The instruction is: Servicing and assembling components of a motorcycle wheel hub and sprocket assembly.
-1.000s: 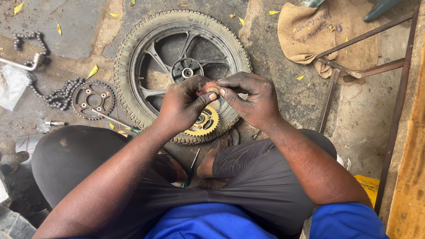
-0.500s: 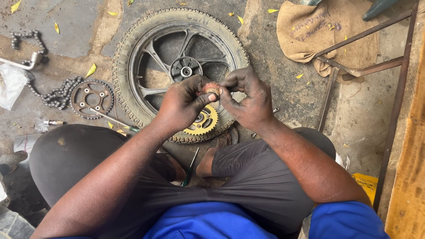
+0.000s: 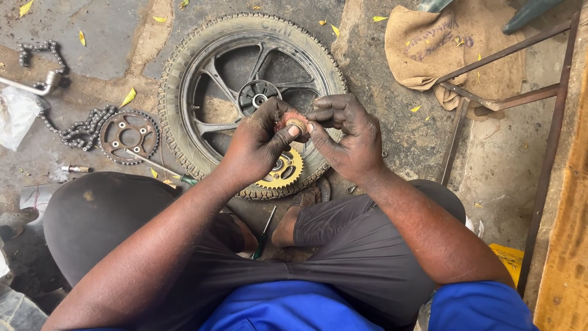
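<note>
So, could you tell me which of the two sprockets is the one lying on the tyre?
The yellow sprocket, resting on the wheel just below the left hand; the rusty sprocket lies on the ground beside the chain.

Stained concrete floor [image 3: 110,24] with parts spread over it.

A motorcycle wheel [image 3: 251,92] lay flat on the floor, a gold sprocket [image 3: 283,175] resting on its near edge. To the left lay a dark sprocket [image 3: 128,136] with a drive chain [image 3: 76,127] beside it, a screwdriver [image 3: 160,167], a plastic bag [image 3: 17,116] and scattered yellow leaves [image 3: 128,97]. A burlap sack [image 3: 441,46] lay at the upper right under a rusty metal frame [image 3: 508,98].
</note>
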